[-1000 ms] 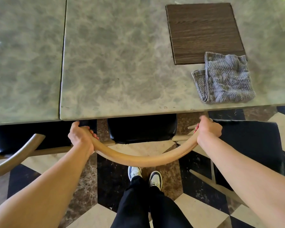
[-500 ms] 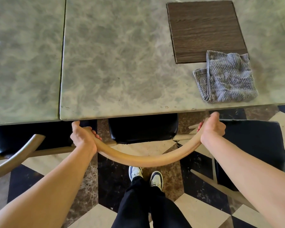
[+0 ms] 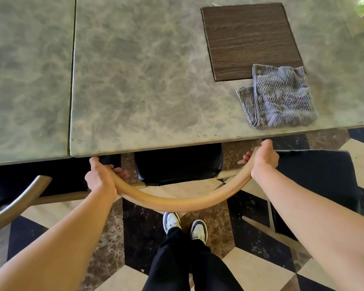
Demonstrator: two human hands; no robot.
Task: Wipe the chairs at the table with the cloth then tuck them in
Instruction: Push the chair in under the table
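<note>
A chair with a curved light-wood back rail [image 3: 172, 201] and a black seat [image 3: 178, 164] stands in front of me, its seat mostly under the marbled grey table [image 3: 139, 80]. My left hand [image 3: 100, 177] grips the rail's left end, close under the table edge. My right hand [image 3: 262, 159] grips the rail's right end, thumb up against the table edge. A folded grey cloth [image 3: 280, 97] lies on the table near its front edge, to the right, held by neither hand.
A dark wood-grain board [image 3: 248, 38] lies on the table behind the cloth. A second chair [image 3: 19, 198] is tucked at the left; a third chair's black seat [image 3: 317, 179] stands out at the right. My feet [image 3: 184, 226] stand on the chequered floor.
Both hands have pushed the chair rail forward, so the seat sits a little further under the table and my right thumb now reaches the table edge.
</note>
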